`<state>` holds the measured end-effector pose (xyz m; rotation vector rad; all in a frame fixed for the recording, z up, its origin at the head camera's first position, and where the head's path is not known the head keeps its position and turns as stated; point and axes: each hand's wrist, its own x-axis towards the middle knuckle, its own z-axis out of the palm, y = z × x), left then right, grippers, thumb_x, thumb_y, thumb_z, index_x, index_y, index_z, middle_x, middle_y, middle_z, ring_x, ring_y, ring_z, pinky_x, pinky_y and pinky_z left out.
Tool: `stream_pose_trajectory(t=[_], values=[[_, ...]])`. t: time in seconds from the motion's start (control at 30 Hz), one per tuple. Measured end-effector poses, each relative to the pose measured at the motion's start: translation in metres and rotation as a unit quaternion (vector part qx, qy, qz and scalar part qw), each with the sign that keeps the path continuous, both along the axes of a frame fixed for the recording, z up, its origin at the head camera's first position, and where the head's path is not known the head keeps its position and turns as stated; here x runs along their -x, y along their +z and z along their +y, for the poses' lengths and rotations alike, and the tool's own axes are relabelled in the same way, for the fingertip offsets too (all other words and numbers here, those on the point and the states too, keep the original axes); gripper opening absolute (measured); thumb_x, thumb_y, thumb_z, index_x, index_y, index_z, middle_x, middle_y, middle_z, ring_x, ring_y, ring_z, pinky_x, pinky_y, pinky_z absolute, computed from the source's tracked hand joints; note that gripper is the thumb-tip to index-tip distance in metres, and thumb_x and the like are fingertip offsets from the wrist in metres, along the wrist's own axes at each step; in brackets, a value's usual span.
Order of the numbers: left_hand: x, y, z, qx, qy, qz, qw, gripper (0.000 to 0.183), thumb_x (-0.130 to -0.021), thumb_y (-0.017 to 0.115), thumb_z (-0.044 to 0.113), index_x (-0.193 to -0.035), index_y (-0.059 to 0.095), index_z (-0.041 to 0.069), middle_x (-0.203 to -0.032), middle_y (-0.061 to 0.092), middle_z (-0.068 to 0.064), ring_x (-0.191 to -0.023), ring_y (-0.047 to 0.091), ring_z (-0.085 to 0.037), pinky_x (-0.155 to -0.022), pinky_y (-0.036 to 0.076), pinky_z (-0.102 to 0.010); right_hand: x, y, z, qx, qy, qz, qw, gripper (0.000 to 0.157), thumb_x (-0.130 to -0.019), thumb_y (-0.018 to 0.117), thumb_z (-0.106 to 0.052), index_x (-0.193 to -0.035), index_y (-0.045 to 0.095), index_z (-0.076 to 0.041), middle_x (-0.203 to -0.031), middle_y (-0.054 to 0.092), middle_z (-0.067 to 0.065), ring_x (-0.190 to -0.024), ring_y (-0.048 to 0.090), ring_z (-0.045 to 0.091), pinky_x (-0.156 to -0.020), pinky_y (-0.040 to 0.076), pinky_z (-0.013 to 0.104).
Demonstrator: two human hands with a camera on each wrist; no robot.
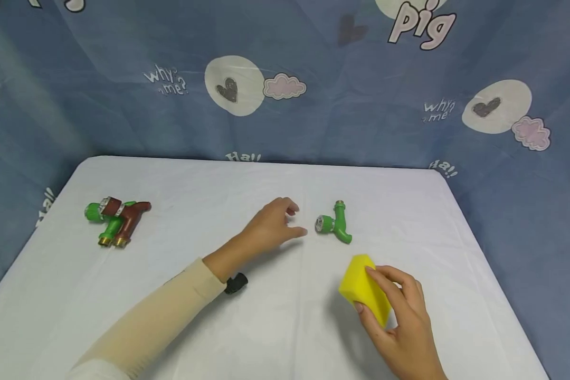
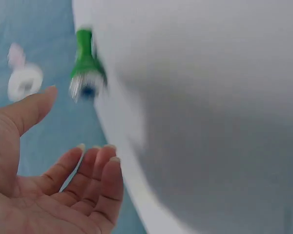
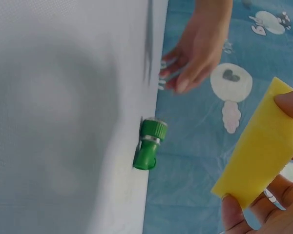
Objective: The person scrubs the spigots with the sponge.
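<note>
My right hand grips a yellow sponge block between thumb and fingers, held above the table at the front right. In the right wrist view the sponge shows its flat face. The left hand reaches over the middle of the table, thumb and fingers spread apart with nothing between them. Just right of its fingertips lies a green faucet with a round knob. The same faucet appears beyond the thumb in the left wrist view.
At the table's left side a brown faucet lies across another green faucet. A white cloth covers the table. Behind it hangs a blue printed curtain. A black strap piece sits at the left wrist.
</note>
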<state>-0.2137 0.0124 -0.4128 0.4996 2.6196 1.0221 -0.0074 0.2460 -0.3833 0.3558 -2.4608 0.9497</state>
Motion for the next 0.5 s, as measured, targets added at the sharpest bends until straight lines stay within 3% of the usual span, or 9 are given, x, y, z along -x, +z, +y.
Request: stream_pose_trajectory(t=[0.1, 0.23, 0.4, 0.5], values=[[0.003, 0.009, -0.039, -0.006, 0.035, 0.023, 0.9991, 0.053, -0.084, 0.074, 0.042, -0.123, 0.058, 0.010, -0.119, 0.058, -0.005, -0.099, 0.056, -0.019, -0.082, 0.049, -0.037, -0.001, -0.002, 0.001, 0.001, 0.000, 0.003, 1.000, 0.056, -0.076, 0.076, -0.015, -0.130, 0.060, -0.009, -0.129, 0.052, 0.010, -0.111, 0.044, 0.025, -0.091, 0.035, 0.017], [0.003, 0.022, -0.111, 0.026, 0.101, 0.086, 0.9909, 0.051, -0.089, 0.068, 0.041, -0.125, 0.057, 0.005, -0.120, 0.055, -0.012, -0.104, 0.057, -0.029, -0.083, 0.047, -0.045, -0.002, -0.004, 0.002, 0.001, 0.002, 0.002, 1.000, 0.055, -0.078, 0.075, -0.017, -0.130, 0.060, -0.009, -0.128, 0.052, 0.011, -0.112, 0.044, 0.026, -0.093, 0.035, 0.017], [-0.007, 0.034, -0.205, 0.092, 0.199, 0.176, 0.9597, 0.042, -0.093, 0.061, 0.022, -0.127, 0.056, -0.001, -0.122, 0.052, -0.027, -0.108, 0.047, -0.048, -0.086, 0.033, -0.060, -0.003, -0.005, 0.003, -0.002, -0.001, -0.009, 1.000, 0.058, -0.076, 0.077, -0.013, -0.131, 0.059, -0.010, -0.129, 0.051, 0.010, -0.114, 0.043, 0.026, -0.094, 0.034, 0.014], [-0.013, 0.036, -0.249, 0.121, 0.249, 0.183, 0.9432, 0.044, -0.089, 0.054, 0.009, -0.132, 0.052, -0.003, -0.129, 0.047, -0.034, -0.113, 0.036, -0.059, -0.087, 0.021, -0.068, -0.003, -0.006, 0.004, -0.005, -0.005, -0.021, 1.000, 0.063, -0.073, 0.079, -0.009, -0.133, 0.058, -0.012, -0.131, 0.050, 0.009, -0.116, 0.042, 0.024, -0.095, 0.034, 0.013]])
